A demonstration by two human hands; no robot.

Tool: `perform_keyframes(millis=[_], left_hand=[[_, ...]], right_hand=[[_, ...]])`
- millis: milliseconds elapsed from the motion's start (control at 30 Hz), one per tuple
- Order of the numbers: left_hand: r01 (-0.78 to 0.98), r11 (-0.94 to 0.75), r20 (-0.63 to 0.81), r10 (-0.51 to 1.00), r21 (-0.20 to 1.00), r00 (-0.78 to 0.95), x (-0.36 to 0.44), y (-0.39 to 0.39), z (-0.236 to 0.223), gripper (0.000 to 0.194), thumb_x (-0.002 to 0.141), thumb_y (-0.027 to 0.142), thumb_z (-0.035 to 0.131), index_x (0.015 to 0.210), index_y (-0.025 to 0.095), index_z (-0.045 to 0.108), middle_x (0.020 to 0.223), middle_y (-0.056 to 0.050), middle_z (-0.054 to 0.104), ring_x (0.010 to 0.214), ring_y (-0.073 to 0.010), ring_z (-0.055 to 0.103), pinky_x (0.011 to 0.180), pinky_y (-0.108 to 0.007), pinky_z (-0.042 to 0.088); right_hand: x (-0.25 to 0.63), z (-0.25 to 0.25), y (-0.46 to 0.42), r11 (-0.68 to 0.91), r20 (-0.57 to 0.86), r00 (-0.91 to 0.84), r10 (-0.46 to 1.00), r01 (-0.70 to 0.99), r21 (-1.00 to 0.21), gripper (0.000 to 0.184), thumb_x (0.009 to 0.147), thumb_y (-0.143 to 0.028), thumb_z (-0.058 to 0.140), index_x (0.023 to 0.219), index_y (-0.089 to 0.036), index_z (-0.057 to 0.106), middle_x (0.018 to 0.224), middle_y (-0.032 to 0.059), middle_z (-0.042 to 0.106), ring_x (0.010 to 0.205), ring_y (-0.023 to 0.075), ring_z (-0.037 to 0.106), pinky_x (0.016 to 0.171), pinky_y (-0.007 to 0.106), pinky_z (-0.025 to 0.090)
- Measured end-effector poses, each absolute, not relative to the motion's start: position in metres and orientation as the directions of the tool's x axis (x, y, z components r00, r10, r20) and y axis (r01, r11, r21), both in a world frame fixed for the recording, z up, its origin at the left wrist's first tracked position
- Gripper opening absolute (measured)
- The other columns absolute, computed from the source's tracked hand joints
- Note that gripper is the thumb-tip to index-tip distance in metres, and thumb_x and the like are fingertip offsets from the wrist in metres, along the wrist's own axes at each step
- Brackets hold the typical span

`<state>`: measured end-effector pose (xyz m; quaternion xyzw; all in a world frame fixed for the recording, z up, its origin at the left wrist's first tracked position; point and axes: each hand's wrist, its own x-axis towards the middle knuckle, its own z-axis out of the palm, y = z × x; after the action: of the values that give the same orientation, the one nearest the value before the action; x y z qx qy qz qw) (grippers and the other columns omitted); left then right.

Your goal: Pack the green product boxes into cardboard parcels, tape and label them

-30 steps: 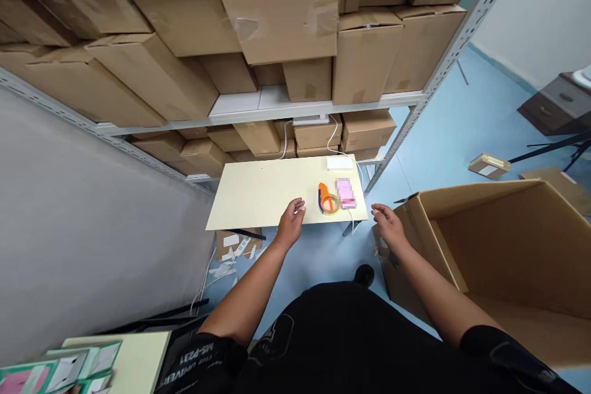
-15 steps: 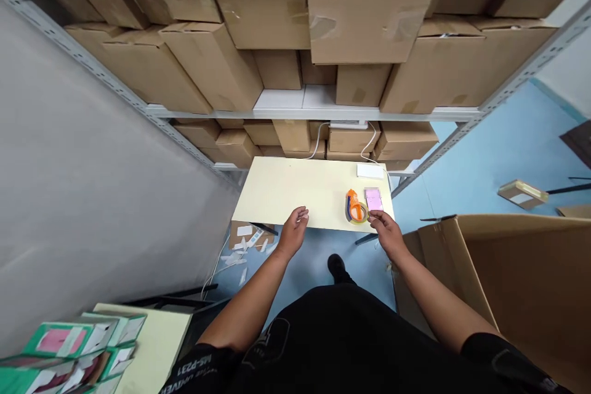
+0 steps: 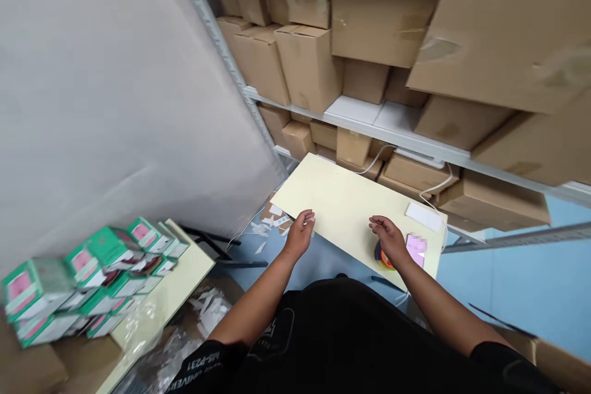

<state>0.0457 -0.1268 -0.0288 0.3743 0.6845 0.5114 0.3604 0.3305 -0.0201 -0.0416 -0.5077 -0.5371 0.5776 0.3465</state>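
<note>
My left hand (image 3: pixel 299 235) hangs over the front left edge of the pale yellow table (image 3: pixel 332 197), fingers loosely bent and nothing visible in it. Over the table's right part, my right hand (image 3: pixel 388 237) has its fingers stretched out, also without a thing in it. Partly hidden behind that hand is an orange and blue tape dispenser (image 3: pixel 379 256); whether the hand touches it I cannot tell. A phone (image 3: pixel 416 251) with a pinkish screen lies just right of the hand. Farther back rests a flat white object (image 3: pixel 423 216).
Shelves with cardboard boxes (image 3: pixel 388 15) stand behind the table. At the left, green and white boxes (image 3: pixel 99 252) are piled on a second pale table (image 3: pixel 184 261). Clear plastic wrap (image 3: pixel 170 357) and paper scraps lie below. An open carton (image 3: pixel 558 360) is at the lower right.
The view has turned left, bringing more of the green box pile into sight. My right hand now covers part of the tape dispenser. Both hands still hold nothing visible.
</note>
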Motion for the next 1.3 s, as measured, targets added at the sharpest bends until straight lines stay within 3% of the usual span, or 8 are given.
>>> perform_keyframes(millis=[233,467,1000,1167,1300], left_hand=[[0.076,0.184,-0.08,0.714,0.98,-0.695,-0.014,-0.184,-0.023,0.039,0.098,0.045,0.056,0.128,0.021,0.061,0.133,-0.013,0.069,0.128,-0.026,0.063,0.111,-0.046,0.048],[0.043,0.17,-0.058,0.546,0.985,-0.836,-0.077,-0.279,-0.026,0.039,0.097,0.045,0.056,0.127,0.021,0.062,0.134,-0.013,0.068,0.127,-0.0264,0.064,0.11,-0.047,0.049],[0.032,0.283,-0.063,0.319,0.959,-0.946,-0.214,-0.512,-0.017,0.035,0.093,0.042,0.063,0.121,0.021,0.064,0.128,-0.012,0.069,0.118,-0.0249,0.067,0.104,-0.043,0.052],[-0.013,0.298,-0.086,0.235,0.954,-0.968,-0.25,-0.554,-0.019,0.032,0.091,0.036,0.063,0.119,0.02,0.064,0.128,-0.012,0.07,0.118,-0.026,0.067,0.105,-0.045,0.052],[-0.06,0.299,-0.114,0.166,0.952,-0.98,-0.273,-0.563,-0.022,0.032,0.091,0.034,0.062,0.119,0.02,0.065,0.128,-0.013,0.07,0.118,-0.0272,0.067,0.105,-0.047,0.051]], right_hand=[[0.238,-0.025,-0.005,-0.12,-0.199,-0.482,0.853,0.19,-0.974,0.036,0.084,-0.05,0.07,0.111,-0.026,0.07,0.123,0.0077,0.074,0.116,0.029,0.068,0.106,0.05,0.05],[0.132,-0.023,-0.046,-0.07,-0.17,-0.629,0.759,0.18,-0.981,0.038,0.083,-0.053,0.072,0.11,-0.026,0.071,0.122,0.0091,0.074,0.116,0.0304,0.069,0.106,0.052,0.051],[-0.094,-0.04,-0.228,0.04,-0.153,-0.798,0.583,0.217,-0.975,0.042,0.081,-0.055,0.071,0.11,-0.026,0.073,0.12,0.0089,0.075,0.115,0.0328,0.068,0.102,0.051,0.053],[-0.143,-0.032,-0.267,0.058,-0.193,-0.822,0.535,0.264,-0.963,0.041,0.079,-0.054,0.07,0.109,-0.026,0.072,0.118,0.0076,0.076,0.107,0.0307,0.071,0.099,0.048,0.055],[-0.175,-0.033,-0.274,0.112,-0.194,-0.861,0.47,0.276,-0.955,0.038,0.081,-0.053,0.069,0.108,-0.027,0.071,0.118,0.0067,0.076,0.113,0.029,0.07,0.104,0.047,0.052]])
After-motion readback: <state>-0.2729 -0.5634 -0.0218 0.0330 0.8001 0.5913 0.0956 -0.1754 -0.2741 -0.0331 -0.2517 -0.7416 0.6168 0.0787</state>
